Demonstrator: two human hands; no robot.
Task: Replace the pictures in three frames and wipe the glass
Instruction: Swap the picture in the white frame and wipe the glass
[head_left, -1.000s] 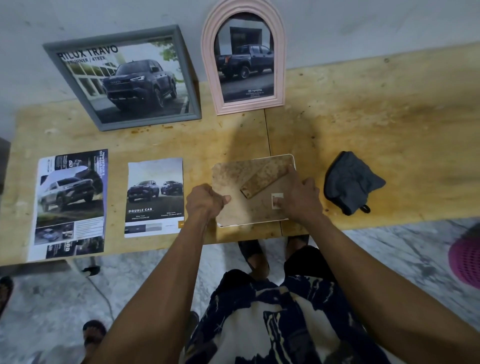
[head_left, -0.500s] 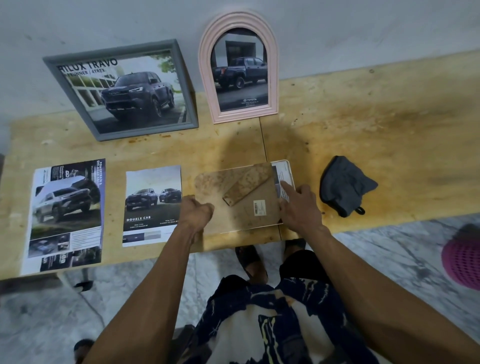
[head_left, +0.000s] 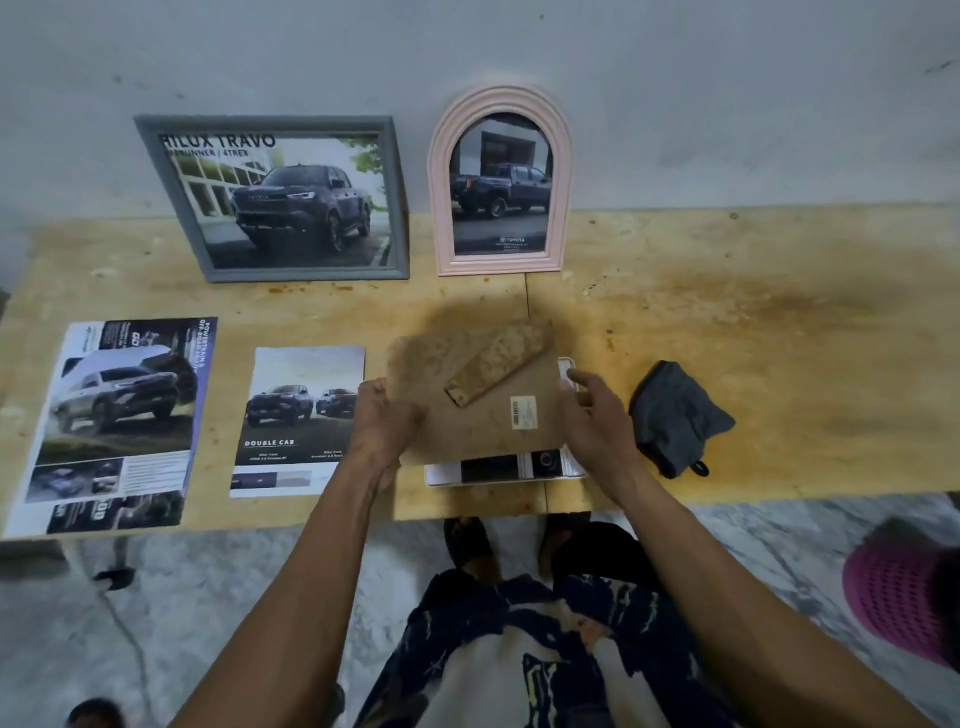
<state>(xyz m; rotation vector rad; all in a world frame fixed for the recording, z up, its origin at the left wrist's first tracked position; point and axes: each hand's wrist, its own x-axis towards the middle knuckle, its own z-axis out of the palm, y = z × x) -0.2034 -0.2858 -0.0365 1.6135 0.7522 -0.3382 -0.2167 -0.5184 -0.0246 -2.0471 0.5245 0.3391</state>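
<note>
Lifting the backing (head_left: 478, 395) off the white frame (head_left: 498, 470): left hand (head_left: 387, 426) pinches the board's left edge, fingers curled round it, raising that side so the board tilts clear of the frame face-down beneath. Right hand (head_left: 592, 415) sits at the opposite edge, fingers relaxed and spread, fingertips touching the frame's right rim, likely steadying it so only the board comes away. Old picture shows under the board's near edge. Just left of the pinch lies the small print (head_left: 298, 421), ready as replacement; a larger print (head_left: 119, 421) further left. Cloth (head_left: 675, 415) waits just right of the steadying hand for the glass. Grey frame (head_left: 275, 197) and pink frame (head_left: 501, 182) lean against the wall beyond.
</note>
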